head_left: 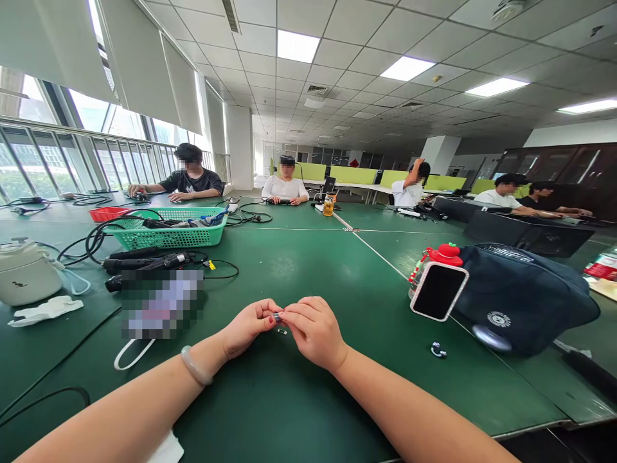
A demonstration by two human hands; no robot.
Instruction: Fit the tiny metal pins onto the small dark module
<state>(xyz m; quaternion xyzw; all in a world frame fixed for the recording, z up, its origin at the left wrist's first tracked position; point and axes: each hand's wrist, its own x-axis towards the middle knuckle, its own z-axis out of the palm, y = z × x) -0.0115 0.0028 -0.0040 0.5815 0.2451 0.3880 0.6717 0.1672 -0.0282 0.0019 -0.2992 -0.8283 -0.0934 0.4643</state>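
Observation:
My left hand [253,328], with a pale bangle [195,366] on its wrist, pinches a small dark, shiny piece [276,316] between thumb and forefinger. My right hand [315,331] meets it from the other side, its fingers bent together at the same piece and partly covering it. Which kind of thing it is, I cannot make out. Just below the fingertips shows a tiny pale, shiny bit [282,331]; whether it lies on the green table [289,399] or hangs from the fingers is unclear.
Left: a green basket [168,239] with cables, a black-handled device [149,262], a blurred pouch [164,305] and a white jug [29,273]. Right: a phone [441,290] leaning on a red-capped bottle [446,254], a dark bag [525,296], earbuds [438,350]. Several people sit further off.

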